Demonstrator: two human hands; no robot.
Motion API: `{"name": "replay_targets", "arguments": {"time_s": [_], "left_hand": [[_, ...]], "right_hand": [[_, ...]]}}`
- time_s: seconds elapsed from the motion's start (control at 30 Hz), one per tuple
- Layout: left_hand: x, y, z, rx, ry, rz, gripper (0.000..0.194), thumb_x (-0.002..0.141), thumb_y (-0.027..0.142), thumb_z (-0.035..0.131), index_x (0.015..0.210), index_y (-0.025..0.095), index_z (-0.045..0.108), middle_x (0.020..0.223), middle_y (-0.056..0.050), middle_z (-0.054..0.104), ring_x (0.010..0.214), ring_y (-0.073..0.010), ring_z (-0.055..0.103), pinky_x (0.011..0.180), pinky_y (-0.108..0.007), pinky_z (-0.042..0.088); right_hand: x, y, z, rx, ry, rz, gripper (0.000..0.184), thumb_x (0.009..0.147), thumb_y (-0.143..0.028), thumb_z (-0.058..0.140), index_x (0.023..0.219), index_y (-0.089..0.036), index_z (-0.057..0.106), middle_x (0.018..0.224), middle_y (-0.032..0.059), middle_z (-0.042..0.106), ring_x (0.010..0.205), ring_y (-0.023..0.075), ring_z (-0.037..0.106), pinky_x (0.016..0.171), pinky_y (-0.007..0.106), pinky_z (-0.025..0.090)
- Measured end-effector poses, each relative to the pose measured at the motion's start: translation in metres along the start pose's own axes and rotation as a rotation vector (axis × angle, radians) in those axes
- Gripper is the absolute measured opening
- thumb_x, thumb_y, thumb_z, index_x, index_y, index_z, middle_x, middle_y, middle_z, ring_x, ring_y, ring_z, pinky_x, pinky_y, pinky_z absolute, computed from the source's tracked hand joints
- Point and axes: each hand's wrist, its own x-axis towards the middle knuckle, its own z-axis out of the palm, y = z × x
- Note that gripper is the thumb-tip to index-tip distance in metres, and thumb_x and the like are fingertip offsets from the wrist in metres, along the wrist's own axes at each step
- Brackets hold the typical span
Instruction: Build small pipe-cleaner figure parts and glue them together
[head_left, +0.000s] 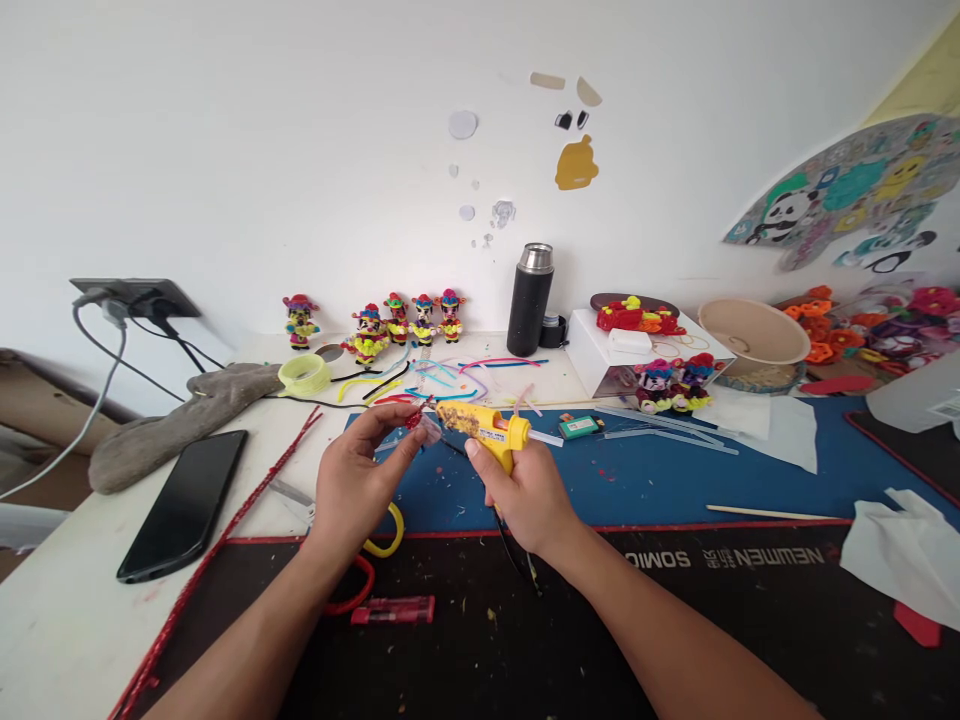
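Note:
My right hand (525, 492) is wrapped round the handle of a yellow hot glue gun (486, 428), whose nozzle points left. A clear glue stick (546, 438) sticks out of the gun's back end. My left hand (361, 470) pinches a small piece with red and whitish parts (426, 426) between thumb and fingers, close to the nozzle. Whether nozzle and piece touch I cannot tell. Partly hidden under my left wrist lie scissors with a yellow and a red handle loop (387, 532). A red transparent lighter (393, 610) lies on the black mat (480, 670).
Several pipe-cleaner figures (367, 334) stand by the wall, with loose pipe cleaners (450, 378) before them. A black thermos (530, 305) and a white box (600, 360) are behind. Glue sticks (667, 430) and a skewer (772, 513) lie right; a phone (184, 505) and red twisted stems (240, 508) left.

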Motion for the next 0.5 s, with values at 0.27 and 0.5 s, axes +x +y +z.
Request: {"name": "replay_targets", "arguments": {"time_s": [0.27,0.5], "left_hand": [[0.0000,-0.0010,-0.0005,0.000,-0.008,0.005,0.035,0.087,0.050,0.080,0.109,0.024,0.075,0.112,-0.008,0.081,0.106,-0.0297,0.076,0.097,-0.042,0.060],[0.0005,-0.0034,-0.0004,0.010,-0.004,0.017,0.034,0.087,0.049,0.080,0.109,0.024,0.075,0.110,-0.007,0.081,0.102,-0.0284,0.077,0.094,-0.042,0.061]], "right_hand": [[0.0013,-0.0015,-0.0014,-0.008,0.006,-0.007,0.054,0.103,-0.061,0.050,0.063,-0.023,0.051,0.045,-0.0005,0.052,0.044,0.0152,0.051,0.048,0.028,0.037],[0.0021,-0.0019,-0.0019,-0.019,0.022,-0.020,0.052,0.102,-0.059,0.051,0.065,-0.023,0.052,0.045,-0.0024,0.051,0.043,0.0141,0.050,0.049,0.026,0.038]]}}
